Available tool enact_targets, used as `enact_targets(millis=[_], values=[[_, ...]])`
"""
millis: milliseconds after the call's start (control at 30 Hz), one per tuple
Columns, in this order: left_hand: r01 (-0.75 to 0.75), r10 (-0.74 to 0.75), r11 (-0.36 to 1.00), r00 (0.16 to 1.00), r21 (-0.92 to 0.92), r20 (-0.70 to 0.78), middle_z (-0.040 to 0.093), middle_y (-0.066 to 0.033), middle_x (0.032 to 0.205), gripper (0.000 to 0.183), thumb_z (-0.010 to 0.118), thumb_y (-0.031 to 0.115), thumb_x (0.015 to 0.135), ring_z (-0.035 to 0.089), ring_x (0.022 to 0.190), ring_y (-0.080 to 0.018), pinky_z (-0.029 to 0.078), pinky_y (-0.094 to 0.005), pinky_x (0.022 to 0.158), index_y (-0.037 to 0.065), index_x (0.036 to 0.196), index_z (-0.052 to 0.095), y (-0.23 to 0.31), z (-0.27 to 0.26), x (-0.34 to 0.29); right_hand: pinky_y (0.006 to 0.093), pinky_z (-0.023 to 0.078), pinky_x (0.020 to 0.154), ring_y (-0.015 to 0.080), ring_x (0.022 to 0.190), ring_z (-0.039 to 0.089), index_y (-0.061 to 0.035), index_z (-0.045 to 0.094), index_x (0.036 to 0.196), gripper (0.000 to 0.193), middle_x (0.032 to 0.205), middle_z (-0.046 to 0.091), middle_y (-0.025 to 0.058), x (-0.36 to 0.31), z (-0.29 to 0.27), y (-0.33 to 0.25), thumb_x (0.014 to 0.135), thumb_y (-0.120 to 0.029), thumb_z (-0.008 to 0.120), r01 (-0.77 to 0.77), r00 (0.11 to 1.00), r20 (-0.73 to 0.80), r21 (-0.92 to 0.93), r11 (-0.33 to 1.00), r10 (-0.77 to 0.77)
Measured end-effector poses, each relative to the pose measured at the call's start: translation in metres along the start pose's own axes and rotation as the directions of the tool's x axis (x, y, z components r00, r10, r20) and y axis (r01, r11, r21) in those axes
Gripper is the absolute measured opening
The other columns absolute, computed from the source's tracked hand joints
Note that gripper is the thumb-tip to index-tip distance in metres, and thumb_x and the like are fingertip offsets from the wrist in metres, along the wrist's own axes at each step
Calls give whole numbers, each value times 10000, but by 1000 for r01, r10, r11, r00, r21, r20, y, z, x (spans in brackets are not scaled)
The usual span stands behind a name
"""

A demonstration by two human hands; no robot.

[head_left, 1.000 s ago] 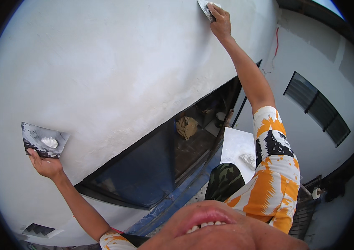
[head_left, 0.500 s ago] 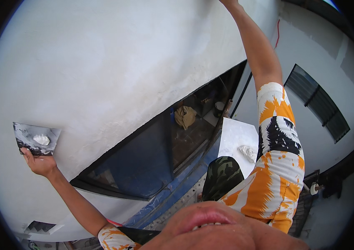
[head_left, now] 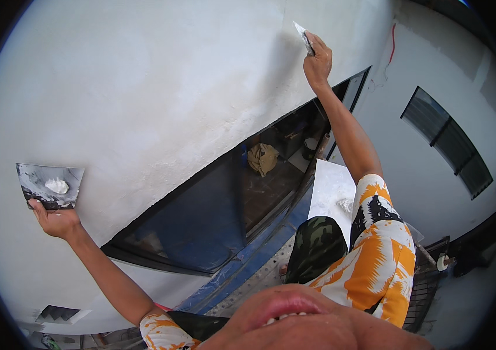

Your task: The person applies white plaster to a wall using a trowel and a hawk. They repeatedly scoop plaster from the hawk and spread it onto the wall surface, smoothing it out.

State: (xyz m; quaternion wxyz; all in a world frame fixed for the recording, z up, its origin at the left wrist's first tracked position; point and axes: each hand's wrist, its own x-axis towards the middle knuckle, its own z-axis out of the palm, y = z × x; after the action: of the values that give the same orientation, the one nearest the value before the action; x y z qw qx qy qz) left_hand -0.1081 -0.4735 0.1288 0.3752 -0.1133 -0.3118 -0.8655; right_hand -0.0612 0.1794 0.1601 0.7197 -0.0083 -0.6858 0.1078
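At the left, my left hand (head_left: 56, 219) grips the lower edge of a flat, square plaster board (head_left: 32, 177) smeared with black and white. A lump of white putty (head_left: 56, 186) sits on it. High on the right, my right hand (head_left: 318, 60) is closed round a putty knife (head_left: 302, 36), its blade whitish and close to the wall; whether the edge touches cannot be made out. The white wall (head_left: 160, 93) fills the upper left, with rougher patches along its lower edge above the window.
Below the wall edge runs a dark-framed window (head_left: 189, 216), showing a tan bag (head_left: 262, 159) and a bucket (head_left: 309, 145). Beside my camouflage-covered knee (head_left: 316, 248) is a white sheet (head_left: 330, 188) bearing more putty (head_left: 346, 205). A louvred window (head_left: 447, 140) is set in the right-hand wall.
My right hand has come down from the top edge, bringing the putty knife into view. The left hand and its board have risen very slightly.
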Motion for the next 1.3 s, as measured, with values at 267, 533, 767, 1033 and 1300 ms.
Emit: enact_targets(millis=[267,533,767,1033,1300], values=[[43,-43,999,999,3,-13,498,-141,1452,451,448,252,1047,473,1330,-343,375,-548,1118,-18,1405,488,6,7,-2,427,504,1037,366,1216,592,-118,714,1222,322,1281,668,159,216,52,12,974,-18,533,330,941,108,-79,941,-321],[27,-25,999,999,-36,45,483,-143,1469,478,452,293,1051,460,1341,-346,362,-546,1118,-14,1417,474,1,1,1,389,457,1029,325,1143,569,-175,679,1296,664,1291,660,78,-47,31,40,723,149,590,102,994,57,-109,989,-96],[26,-27,999,998,25,59,471,-145,1478,500,459,309,1045,450,1350,-348,364,-544,1118,1,1440,457,3,1,2,418,513,910,283,1022,636,-185,763,1118,497,1118,734,0,-120,-13,17,707,72,654,-24,991,128,-173,985,47],[44,-50,994,997,104,58,399,-163,1528,538,450,307,1025,399,1380,-412,341,-589,1139,49,1494,394,8,7,-4,460,508,932,316,1126,623,-151,710,1220,308,1253,685,69,182,31,-1,951,-89,574,338,926,-94,-232,912,-367],[0,-7,998,993,55,117,413,-167,1518,512,443,297,1033,418,1362,-412,344,-588,1137,24,1465,424,5,1,1,452,485,928,311,1082,601,-175,722,1179,417,1185,685,32,-7,33,38,813,-6,617,185,982,5,-170,968,-187]])
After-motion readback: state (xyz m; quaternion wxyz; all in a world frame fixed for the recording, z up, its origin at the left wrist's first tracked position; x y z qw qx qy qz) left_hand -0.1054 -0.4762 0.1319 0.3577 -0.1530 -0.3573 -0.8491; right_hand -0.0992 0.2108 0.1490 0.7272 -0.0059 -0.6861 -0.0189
